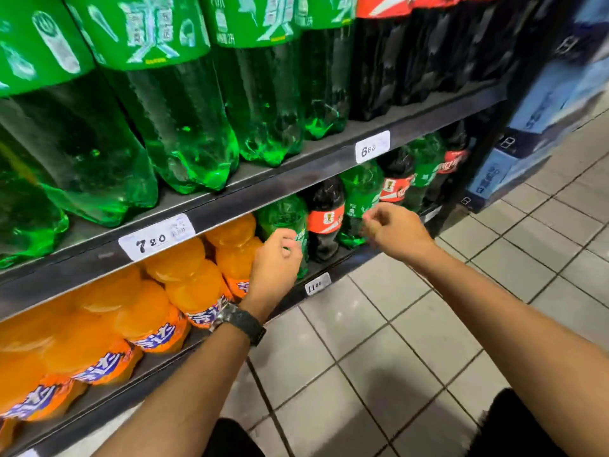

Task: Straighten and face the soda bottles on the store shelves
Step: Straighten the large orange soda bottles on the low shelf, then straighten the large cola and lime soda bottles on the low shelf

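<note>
A small green plastic soda bottle (283, 219) stands at the front of the dark metal bottom shelf (346, 262), at the left end of a row of small bottles. It is upright, its long axis vertical, base on the shelf and neck hidden under the shelf above. Its label is partly covered by my hand, so I cannot tell which way it faces.

My left hand (275, 268) is against the bottle's lower body with the fingers (290, 240) curled. I cannot tell whether they close around the bottle or only brush it. I judge the hand is low so I can turn the bottle on its base.

Just right of it stands a small dark cola bottle with a red label (324, 219), also upright, label turned out to the aisle. Next comes a second small green bottle (359, 196). My right hand (395, 230) hovers in front of it, blurred, fingers curled in with nothing in them, apart from the bottle as far as I can see. I take it to be ready for that one.

Further right the row alternates green and cola bottles. To the left, round orange soda bottles with blue and white labels (184, 285) crowd the same shelf. Above, a white handwritten price tag (156, 237) sits on the shelf edge under tall green two-litre bottles (184, 127). A black wristwatch (242, 321) is on my left wrist. Pale floor tiles (395, 324) lie below, with stacked blue cartons (543, 103) at the far right.
</note>
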### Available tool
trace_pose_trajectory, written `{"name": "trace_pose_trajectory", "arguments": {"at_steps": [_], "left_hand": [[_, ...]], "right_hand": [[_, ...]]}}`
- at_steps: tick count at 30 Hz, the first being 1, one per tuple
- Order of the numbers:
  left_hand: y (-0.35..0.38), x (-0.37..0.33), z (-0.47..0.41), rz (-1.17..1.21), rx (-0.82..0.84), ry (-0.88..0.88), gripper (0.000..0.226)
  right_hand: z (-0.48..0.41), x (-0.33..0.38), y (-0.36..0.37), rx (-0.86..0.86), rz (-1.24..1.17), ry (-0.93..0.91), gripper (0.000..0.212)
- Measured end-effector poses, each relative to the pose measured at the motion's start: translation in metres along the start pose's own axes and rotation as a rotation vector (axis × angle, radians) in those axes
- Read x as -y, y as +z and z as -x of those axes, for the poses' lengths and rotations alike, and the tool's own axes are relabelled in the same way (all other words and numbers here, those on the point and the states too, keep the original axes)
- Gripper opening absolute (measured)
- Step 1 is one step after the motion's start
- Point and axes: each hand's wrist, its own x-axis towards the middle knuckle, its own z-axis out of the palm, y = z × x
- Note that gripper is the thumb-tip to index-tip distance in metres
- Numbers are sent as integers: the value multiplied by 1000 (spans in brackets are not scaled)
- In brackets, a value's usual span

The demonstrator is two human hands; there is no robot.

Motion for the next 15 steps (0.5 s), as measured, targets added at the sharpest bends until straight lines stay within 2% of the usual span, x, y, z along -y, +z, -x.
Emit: {"name": "trace_pose_trajectory", "arguments": {"at_steps": [5,7,9,12,15], "left_hand": [[57,-12,-4,36,-38,-1,26],[68,-18,-10,-24,-81,15,33],[74,-27,-20,-171,-150,107,43],[78,-50,-38,-425,-203,322,52],[84,-74,-56,-696,-223,374,43]], "right_hand": [[-43,-40,-12,-8,65,-190,31],[-66,-44,-19,29,95,-354,40],[-90,-46,-30,35,173,-539,42],[-125,-46,-48,-49,442,-750,27],[-145,-56,-61,-31,589,-795,10]]}}
